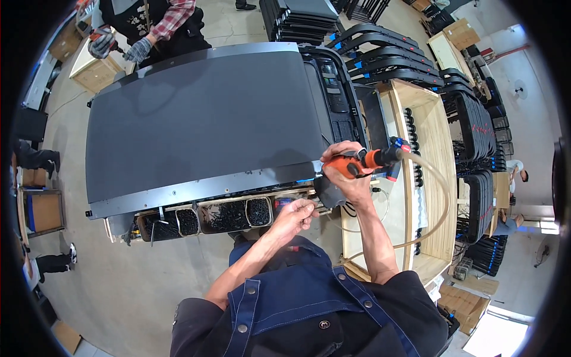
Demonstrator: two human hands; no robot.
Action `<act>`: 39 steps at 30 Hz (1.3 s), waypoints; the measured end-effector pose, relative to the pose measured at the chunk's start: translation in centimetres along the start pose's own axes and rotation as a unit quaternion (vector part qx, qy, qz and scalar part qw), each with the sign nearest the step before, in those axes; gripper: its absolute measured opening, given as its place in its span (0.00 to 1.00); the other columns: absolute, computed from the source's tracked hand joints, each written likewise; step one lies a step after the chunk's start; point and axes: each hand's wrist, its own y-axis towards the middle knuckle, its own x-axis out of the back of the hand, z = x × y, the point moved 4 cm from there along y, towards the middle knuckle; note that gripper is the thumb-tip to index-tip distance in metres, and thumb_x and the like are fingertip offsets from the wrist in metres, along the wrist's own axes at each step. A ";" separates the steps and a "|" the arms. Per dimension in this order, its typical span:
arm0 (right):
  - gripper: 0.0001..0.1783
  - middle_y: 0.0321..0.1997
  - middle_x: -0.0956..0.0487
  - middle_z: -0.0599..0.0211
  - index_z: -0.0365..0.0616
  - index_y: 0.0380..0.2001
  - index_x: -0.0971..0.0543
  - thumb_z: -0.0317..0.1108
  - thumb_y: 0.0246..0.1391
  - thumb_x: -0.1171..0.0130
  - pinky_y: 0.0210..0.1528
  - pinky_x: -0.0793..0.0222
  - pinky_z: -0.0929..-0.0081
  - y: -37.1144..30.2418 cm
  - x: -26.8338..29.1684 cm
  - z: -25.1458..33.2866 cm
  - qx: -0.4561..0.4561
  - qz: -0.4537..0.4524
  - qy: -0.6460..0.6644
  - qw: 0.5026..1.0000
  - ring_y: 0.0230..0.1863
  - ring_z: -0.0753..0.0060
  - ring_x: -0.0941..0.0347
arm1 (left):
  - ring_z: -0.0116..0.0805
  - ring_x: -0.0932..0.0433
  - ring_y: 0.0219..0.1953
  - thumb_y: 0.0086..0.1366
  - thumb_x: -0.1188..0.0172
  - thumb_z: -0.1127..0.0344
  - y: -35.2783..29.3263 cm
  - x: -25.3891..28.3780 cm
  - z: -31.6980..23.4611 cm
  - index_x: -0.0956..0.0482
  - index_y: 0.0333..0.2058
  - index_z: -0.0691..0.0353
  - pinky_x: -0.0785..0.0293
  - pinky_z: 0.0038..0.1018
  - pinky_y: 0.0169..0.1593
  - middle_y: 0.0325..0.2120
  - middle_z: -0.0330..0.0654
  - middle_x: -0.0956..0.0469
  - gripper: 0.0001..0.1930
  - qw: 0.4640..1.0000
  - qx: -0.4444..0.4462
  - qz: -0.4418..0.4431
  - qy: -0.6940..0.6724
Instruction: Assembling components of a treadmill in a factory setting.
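Observation:
My right hand (351, 178) is wrapped around an orange and black air screwdriver (352, 165), with a tan hose (443, 184) running from its end. The tool is at the near right corner of a treadmill (202, 125), beside its silver side rail (208, 189); its tip is hidden by my hand. My left hand (295, 217) is just in front of that rail, fingers curled and thumb pressed to them. Whatever they hold is too small to make out. Below the rail, bins of dark screws (223, 215) stand in a row to the left of this hand.
Across the treadmill, a co-worker in grey gloves (138, 50) holds a power tool. A wooden crate (437, 119) stands at my right. Beyond it are stacked black curved frames (386, 56). A hex key (156, 226) hangs over the bins.

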 end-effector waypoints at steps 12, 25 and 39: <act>0.21 0.40 0.18 0.59 0.39 0.42 0.23 0.15 0.43 0.33 0.51 0.21 0.67 0.0 0.3 -0.9 -0.009 0.001 -0.037 0.999 0.44 0.67 0.19 | 0.19 0.29 0.28 0.68 0.32 0.62 -0.7 1.5 -1.3 0.21 0.51 0.67 0.32 0.18 0.31 0.38 0.44 0.18 0.18 0.999 -0.043 -0.012 0.029; 0.27 0.53 0.19 0.50 0.35 0.53 0.26 0.20 0.47 0.33 0.57 0.23 0.58 -0.6 0.8 2.1 -0.044 -0.042 0.073 0.995 0.52 0.57 0.18 | 0.21 0.28 0.29 0.69 0.34 0.65 -1.8 2.6 -1.3 0.22 0.52 0.65 0.30 0.20 0.34 0.38 0.41 0.19 0.17 0.989 -0.125 -0.038 -0.064; 0.26 0.50 0.22 0.56 0.41 0.53 0.29 0.29 0.50 0.34 0.57 0.23 0.54 -4.8 -0.4 1.1 -0.081 -0.120 0.314 0.938 0.48 0.59 0.19 | 0.23 0.30 0.29 0.69 0.35 0.64 -5.4 1.5 -2.1 0.22 0.47 0.62 0.34 0.19 0.29 0.34 0.39 0.21 0.12 0.970 -0.189 0.008 -0.153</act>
